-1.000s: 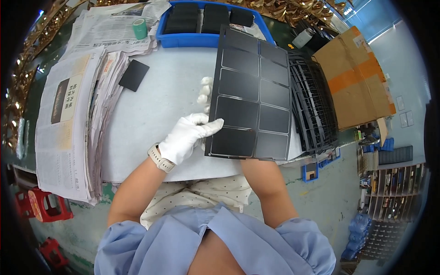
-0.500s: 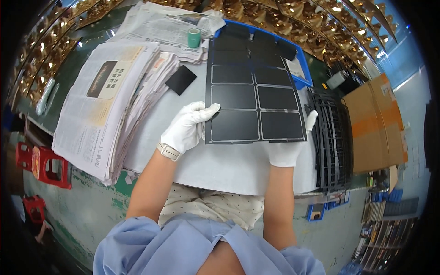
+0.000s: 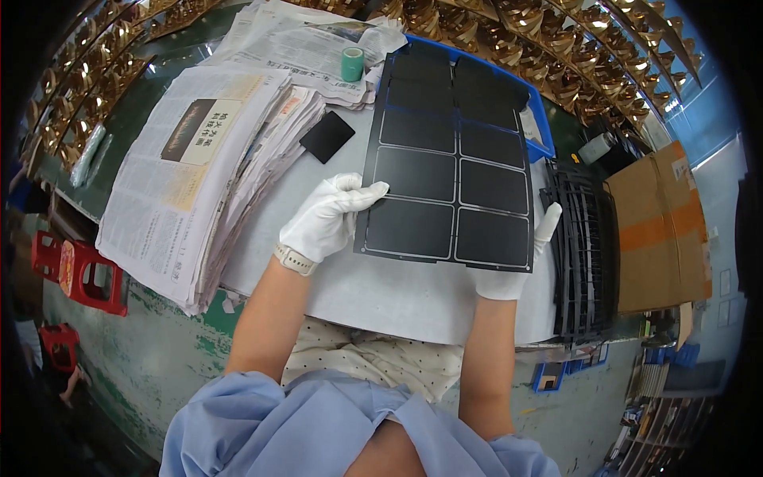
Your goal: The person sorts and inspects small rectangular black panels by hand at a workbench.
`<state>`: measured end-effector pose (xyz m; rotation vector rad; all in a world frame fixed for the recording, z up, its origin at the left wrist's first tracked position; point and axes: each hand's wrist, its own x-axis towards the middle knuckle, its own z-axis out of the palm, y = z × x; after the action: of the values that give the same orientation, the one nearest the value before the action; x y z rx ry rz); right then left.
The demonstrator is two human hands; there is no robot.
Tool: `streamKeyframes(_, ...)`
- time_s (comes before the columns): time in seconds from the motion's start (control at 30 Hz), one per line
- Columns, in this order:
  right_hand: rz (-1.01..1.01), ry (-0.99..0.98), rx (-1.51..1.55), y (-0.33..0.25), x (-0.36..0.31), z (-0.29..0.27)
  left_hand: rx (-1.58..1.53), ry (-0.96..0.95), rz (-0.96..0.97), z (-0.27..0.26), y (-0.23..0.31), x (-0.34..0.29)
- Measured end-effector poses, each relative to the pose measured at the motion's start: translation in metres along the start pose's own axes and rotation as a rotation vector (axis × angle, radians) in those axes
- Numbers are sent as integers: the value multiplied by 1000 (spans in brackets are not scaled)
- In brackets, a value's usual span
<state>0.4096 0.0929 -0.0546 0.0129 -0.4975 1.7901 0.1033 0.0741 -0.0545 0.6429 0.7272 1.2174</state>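
A thin black sheet (image 3: 415, 173), marked into several rectangular panels by light slots, is held above the white-covered table (image 3: 389, 306). My left hand (image 3: 326, 219), in a white glove, pinches its left edge with the thumb on top and the other fingers curled below. From underneath, my gloved right hand (image 3: 501, 285) grips the lower right of the sheet. A fingertip shows past the right edge, while most of that hand is hidden. One loose black rectangular piece (image 3: 327, 137) lies on the table left of the sheet.
Piled newspapers (image 3: 187, 207) fill the left, with a green tape roll (image 3: 352, 64) on papers behind. A blue bin (image 3: 542, 119) stands behind the sheet. At right are stacked black cut-out frames (image 3: 584, 262) and a cardboard box (image 3: 658, 230). Red stools (image 3: 89, 278) stand lower left.
The sheet has tilted slightly, its lower edge coming nearer and its right corner dropping. My right hand has shifted a little right with it. The whole view has moved slightly.
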Motion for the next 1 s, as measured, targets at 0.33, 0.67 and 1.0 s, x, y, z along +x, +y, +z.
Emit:
streamKeyframes(0.33,-113,289,-141,6,-8,-11,-9,72,17,4,6,-3)
streamKeyframes(0.67,-192,261,-282,9,-16,-10,-100,75,5,2,7,-2)
streamKeyframes(1.0,-173,224,-278,9,-17,-17,-79,101,18,5,11,-3)
